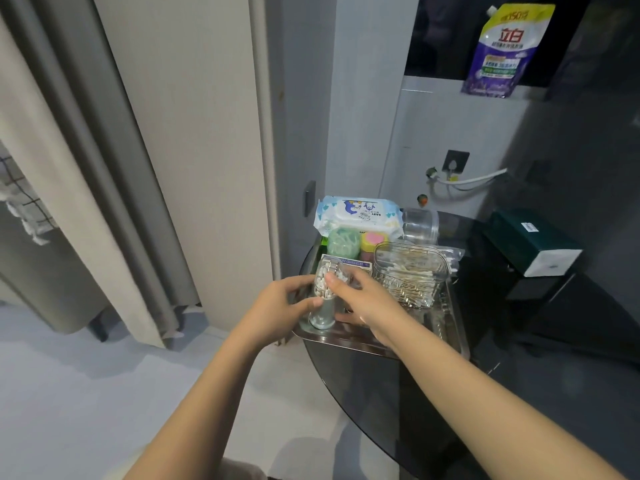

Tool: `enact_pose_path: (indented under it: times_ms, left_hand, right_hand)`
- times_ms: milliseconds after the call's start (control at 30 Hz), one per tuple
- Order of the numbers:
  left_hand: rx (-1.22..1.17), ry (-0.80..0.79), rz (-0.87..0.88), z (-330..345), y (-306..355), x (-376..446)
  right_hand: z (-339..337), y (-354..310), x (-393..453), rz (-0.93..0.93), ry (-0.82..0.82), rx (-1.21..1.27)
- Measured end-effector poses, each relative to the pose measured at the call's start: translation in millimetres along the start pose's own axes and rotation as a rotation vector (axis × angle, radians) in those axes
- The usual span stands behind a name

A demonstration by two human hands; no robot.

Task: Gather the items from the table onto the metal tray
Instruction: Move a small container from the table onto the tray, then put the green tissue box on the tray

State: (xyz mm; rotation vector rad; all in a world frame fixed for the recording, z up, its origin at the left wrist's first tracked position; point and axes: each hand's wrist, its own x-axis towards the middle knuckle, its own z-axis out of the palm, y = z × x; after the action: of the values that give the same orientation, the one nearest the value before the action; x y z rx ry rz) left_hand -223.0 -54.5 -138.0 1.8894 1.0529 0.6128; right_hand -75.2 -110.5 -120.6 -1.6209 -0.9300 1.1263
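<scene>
A metal tray [349, 342] lies at the near left edge of a dark glass table [433, 403]. A clear round tub of cotton swabs [323, 299] stands at the tray's near left corner. My left hand [277, 306] grips its left side and my right hand [360, 296] holds its right side and top. Behind it on the tray are a blue-and-white box [356, 265], a green round case [343, 244], a pink-and-yellow item [372, 242], a clear box of cotton swabs [412, 275] and a pack of baby wipes [358, 214].
A clear empty cup [420, 225] stands at the tray's far right. A dark green and white box [533, 244] sits further right on the table. A purple detergent pouch [502, 50] hangs on the wall. Grey curtains [114, 168] hang to the left above the pale floor.
</scene>
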Motion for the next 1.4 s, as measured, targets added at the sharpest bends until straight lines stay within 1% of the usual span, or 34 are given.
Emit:
enact_pose_path:
  times_ms: [133, 300, 400, 500, 567, 700, 833, 900, 1000, 1233, 1400]
  left_hand:
    - [-0.047, 0.018, 0.027, 0, 3, -2]
    - [-0.156, 0.061, 0.045, 1, 9, -3]
    - [-0.145, 0.13, 0.08, 4, 13, -4]
    - [-0.088, 0.234, 0.147, 8, 22, -5]
    - [-0.1, 0.268, 0.183, 12, 29, -6]
    - [-0.176, 0.212, 0.219, 31, 47, -4]
    - [-0.217, 0.14, 0.25, 56, 70, 0]
    - [-0.265, 0.077, 0.263, 73, 83, 4]
    - [-0.259, -0.004, 0.289, 101, 101, 17]
    - [-0.282, -0.192, 0.243, 181, 146, 64]
    - [-0.254, -0.221, 0.2, 241, 169, 109]
  right_hand:
    - [-1, 1, -3, 0.004, 0.008, -0.007]
    - [-6, 1, -7, -0.054, 0.039, -0.079]
    - [-12, 1, -7, -0.09, 0.082, -0.147]
    - [-17, -1, -12, -0.114, 0.097, -0.123]
    - [-22, -3, -17, -0.14, 0.108, -0.115]
    - [-43, -3, -31, -0.176, 0.152, -0.117]
    - [-78, -2, -44, -0.202, 0.242, -0.103]
    - [-100, 1, -51, -0.214, 0.288, -0.086]
    - [-137, 7, -57, -0.217, 0.348, -0.066]
    - [-225, 31, -50, -0.173, 0.531, -0.042]
    - [-284, 49, -24, -0.119, 0.672, -0.029]
